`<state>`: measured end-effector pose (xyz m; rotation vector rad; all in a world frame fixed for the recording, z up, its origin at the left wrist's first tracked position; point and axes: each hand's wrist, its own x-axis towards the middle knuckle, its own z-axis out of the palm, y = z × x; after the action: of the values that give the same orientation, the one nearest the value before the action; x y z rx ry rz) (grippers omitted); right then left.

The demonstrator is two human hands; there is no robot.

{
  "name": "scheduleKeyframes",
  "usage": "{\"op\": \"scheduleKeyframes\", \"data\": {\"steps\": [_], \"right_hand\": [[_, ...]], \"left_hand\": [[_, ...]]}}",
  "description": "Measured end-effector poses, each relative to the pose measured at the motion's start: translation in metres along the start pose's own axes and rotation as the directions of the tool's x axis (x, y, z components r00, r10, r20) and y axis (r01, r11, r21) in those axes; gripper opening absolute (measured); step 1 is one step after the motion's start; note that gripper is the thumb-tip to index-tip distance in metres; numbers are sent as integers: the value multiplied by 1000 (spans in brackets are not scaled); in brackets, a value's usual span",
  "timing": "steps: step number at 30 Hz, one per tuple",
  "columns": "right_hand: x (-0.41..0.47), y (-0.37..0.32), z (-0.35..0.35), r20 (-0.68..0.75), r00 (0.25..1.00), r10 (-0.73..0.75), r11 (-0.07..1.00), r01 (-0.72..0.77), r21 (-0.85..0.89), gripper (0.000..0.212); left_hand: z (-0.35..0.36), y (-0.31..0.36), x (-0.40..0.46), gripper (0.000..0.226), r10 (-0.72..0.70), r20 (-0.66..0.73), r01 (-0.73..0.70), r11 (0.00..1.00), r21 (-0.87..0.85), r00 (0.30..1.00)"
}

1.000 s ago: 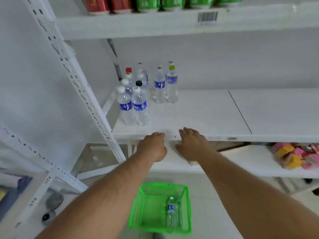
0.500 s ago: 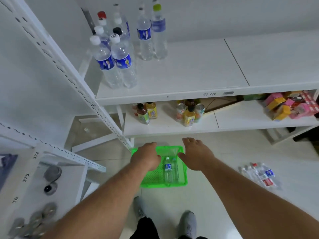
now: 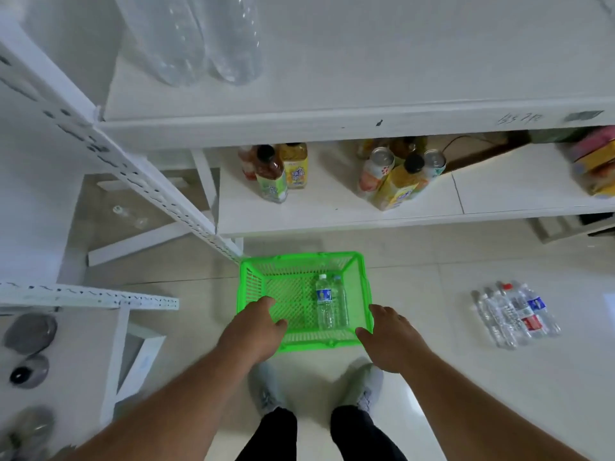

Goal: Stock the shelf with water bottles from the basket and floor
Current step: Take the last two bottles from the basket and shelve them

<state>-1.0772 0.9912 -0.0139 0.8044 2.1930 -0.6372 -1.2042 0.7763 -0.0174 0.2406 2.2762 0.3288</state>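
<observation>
Two clear plastic water bottles (image 3: pixel 327 302) lie side by side on the floor of the bright green slotted plastic basket (image 3: pixel 253 284), toward its right wall, caps pointing away from the person. Both hands hover over the basket's near rim, holding nothing: the left hand (image 3: pixel 254 327) with fingers loosely curled, the right hand (image 3: pixel 392 337) with fingers relaxed and spread. Right of the basket, well apart on the tiled floor, lies a cluster of more clear bottles (image 3: pixel 515 314). Beyond the basket stands the white metal shelf (image 3: pixel 332 124). Full bottles likely feel hefty, smooth and slightly squashy; gripping around the labelled middle seems safest.
</observation>
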Motion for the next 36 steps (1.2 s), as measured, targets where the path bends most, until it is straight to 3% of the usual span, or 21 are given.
{"op": "scheduleKeyframes", "data": {"steps": [11,15,20,30,36], "right_hand": [[251,48,127,52,993,102,976,-110,186,44],[337,60,183,112,986,126,956,-150,251,45],[420,62,240,67,989,129,958,-142,249,37],[476,64,299,-103,918,383,896,-342,282,49],[482,66,301,-181,941,285,896,-195,399,35]], "left_hand": [[198,-41,195,57,-113,98,134,963,-234,989],[270,-56,271,60,-118,104,137,969,-204,988],[338,-72,350,66,-134,131,162,957,-241,982],[401,-98,412,64,-153,149,195,926,-322,977],[402,-113,427,71,-210,130,244,899,-365,969]]}}
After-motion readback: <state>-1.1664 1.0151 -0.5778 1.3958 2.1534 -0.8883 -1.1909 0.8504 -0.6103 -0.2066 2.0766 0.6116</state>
